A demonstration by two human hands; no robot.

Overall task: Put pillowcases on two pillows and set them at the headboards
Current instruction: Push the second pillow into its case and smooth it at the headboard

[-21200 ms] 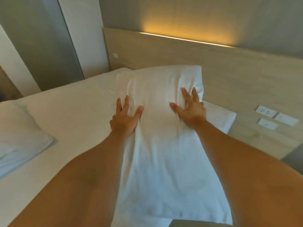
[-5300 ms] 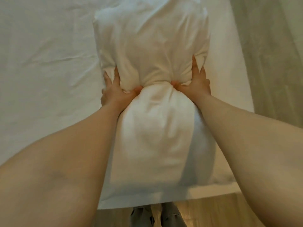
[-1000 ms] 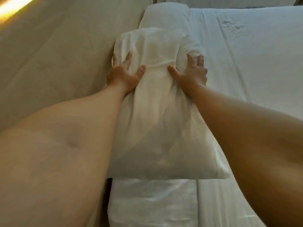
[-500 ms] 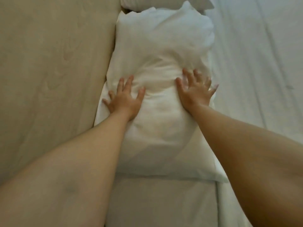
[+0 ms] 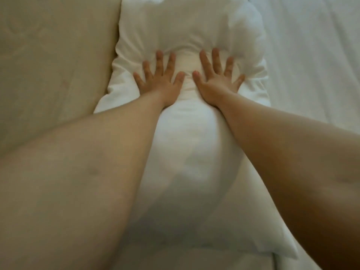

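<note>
A white pillow in its pillowcase lies lengthwise on the bed, its left side against the beige wooden headboard. My left hand and my right hand lie flat on the pillow's middle, fingers spread, thumbs almost touching. They press a dent into it, and the far half bulges above my fingertips. Neither hand grips anything. The second pillow is out of view.
The white bed sheet stretches away on the right of the pillow. The headboard panel fills the left side of the view. My bare forearms cross the lower half of the frame.
My hands moved closer together on the pillow's middle and flattened with fingers spread. The view has come closer, and the other pillow beyond has dropped out of the frame.
</note>
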